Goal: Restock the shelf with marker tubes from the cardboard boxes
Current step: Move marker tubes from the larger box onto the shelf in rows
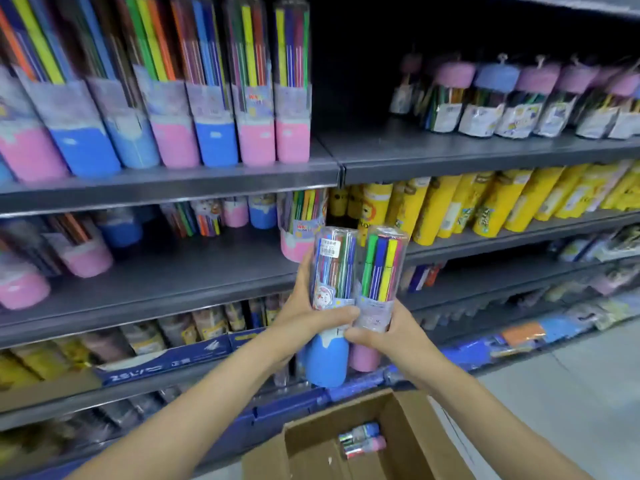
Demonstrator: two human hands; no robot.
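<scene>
- The left hand (304, 317) curls its fingers round the blue-based marker tube (330, 306) — thumb across the front.
- The right hand (391, 336) grips the pink-based marker tube (379, 289), touching the first, upright before the shelf (173, 275).
- Below, the cardboard box (408, 438) holds two more tubes (362, 439).

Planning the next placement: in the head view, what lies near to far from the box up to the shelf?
Cardboard box → left hand and right hand holding two marker tubes → pink-based marker tube on the middle shelf.
</scene>
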